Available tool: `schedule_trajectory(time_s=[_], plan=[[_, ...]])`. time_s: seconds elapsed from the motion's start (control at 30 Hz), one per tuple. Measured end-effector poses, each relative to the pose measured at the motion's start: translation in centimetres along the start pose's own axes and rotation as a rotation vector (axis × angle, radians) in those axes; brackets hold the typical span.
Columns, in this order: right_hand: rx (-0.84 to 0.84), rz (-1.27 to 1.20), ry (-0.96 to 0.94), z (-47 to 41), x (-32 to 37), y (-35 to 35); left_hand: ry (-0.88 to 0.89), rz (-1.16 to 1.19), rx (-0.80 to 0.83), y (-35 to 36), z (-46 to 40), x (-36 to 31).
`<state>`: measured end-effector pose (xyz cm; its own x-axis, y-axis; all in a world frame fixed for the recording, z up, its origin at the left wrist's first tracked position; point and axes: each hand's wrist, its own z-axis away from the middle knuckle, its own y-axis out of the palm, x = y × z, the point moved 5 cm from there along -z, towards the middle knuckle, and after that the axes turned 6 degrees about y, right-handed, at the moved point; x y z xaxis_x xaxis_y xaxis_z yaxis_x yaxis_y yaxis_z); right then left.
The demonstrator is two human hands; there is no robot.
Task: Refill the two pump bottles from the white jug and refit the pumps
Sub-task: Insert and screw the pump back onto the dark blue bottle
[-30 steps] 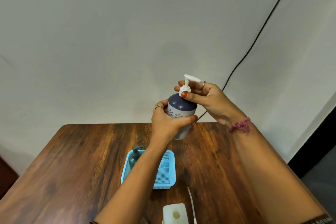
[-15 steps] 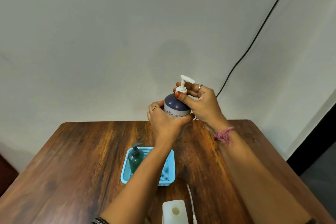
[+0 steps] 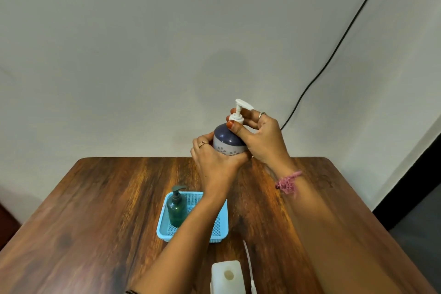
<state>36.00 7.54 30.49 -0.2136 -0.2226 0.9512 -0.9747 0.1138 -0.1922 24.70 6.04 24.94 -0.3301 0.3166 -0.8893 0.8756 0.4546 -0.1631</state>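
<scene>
My left hand (image 3: 216,161) grips the body of a purple-topped, white patterned pump bottle (image 3: 226,139), held upright in the air above the table's far side. My right hand (image 3: 259,135) pinches the white pump's collar (image 3: 236,118) on the bottle's neck between thumb and fingers; the pump head (image 3: 243,104) points right. A dark green pump bottle (image 3: 177,207) with its pump on stands in a blue basket (image 3: 222,222). The white jug (image 3: 226,277) stands open at the near edge.
The wooden table (image 3: 95,210) spans the view. A thin white tube (image 3: 248,260) lies on the table right of the jug. A black cable (image 3: 334,50) runs down the wall behind. The table's right edge drops to a dark floor.
Both hands and the purple bottle have come lower and a little left in view. The pump head has turned slightly under my right hand's fingers.
</scene>
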Motion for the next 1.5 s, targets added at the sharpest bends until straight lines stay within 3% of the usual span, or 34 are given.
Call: schedule_trajectory(time_s=[0.17,0.27,0.63,0.83,1.1,1.27,1.5], plan=[[0.249,0.220,-0.017,0.9,-0.2,0.1,-0.028,0.033,-0.010,-0.1,0.8,0.9],[0.314,0.260,0.050,1.6,-1.7,0.1,-0.023,0.005,-0.015,-0.1,1.0,1.5],[0.244,0.305,0.115,2.0,-5.0,0.6,-0.040,0.019,-0.018,0.1,2.6,3.6],[0.283,0.342,0.111,1.7,-7.0,0.9,-0.059,0.123,0.225,-1.1,3.9,6.3],[0.465,0.360,0.207,0.9,-12.8,3.4,-0.251,-0.012,0.407,-5.0,6.9,12.7],[0.483,0.439,0.276,0.6,-17.7,5.6,-0.448,0.034,0.357,-7.1,9.2,16.7],[0.527,0.467,0.378,1.2,-23.2,7.5,-0.555,0.069,0.370,-8.4,10.7,18.8]])
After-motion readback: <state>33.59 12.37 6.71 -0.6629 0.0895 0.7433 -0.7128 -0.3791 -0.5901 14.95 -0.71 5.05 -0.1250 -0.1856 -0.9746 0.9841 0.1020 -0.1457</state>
